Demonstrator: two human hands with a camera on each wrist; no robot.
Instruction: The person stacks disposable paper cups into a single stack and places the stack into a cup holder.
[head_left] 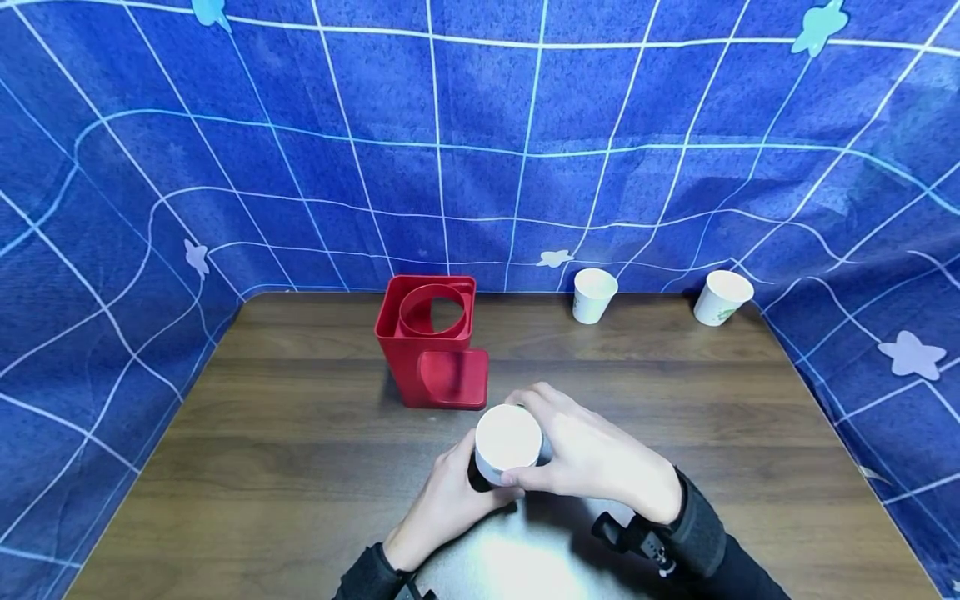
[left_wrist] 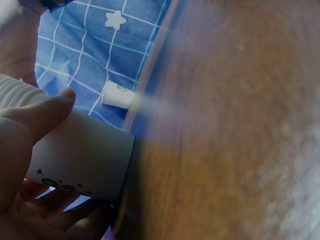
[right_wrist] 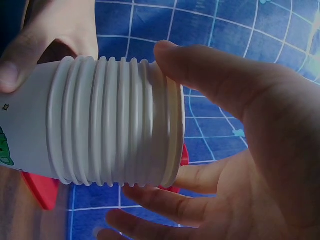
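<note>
Both hands clasp a stack of white paper cups [head_left: 508,442] over the near middle of the wooden table [head_left: 300,433]. His left hand [head_left: 448,500] curls round the lower cups, and the right hand [head_left: 592,454] pinches the rims at the top with thumb and fingers. Just beyond the grip stands a red cup dispenser [head_left: 433,340], its round top opening holding no cups. Farther off, beyond and to the right, two single paper cups [head_left: 594,294] [head_left: 722,297] lie tipped at the table's back edge; what is inside them cannot be made out. From the head the stack looks like one cup. Only the right wrist view shows the many nested rims [right_wrist: 120,120], and the left wrist view shows the green print on the bottom cup [left_wrist: 60,184].
</note>
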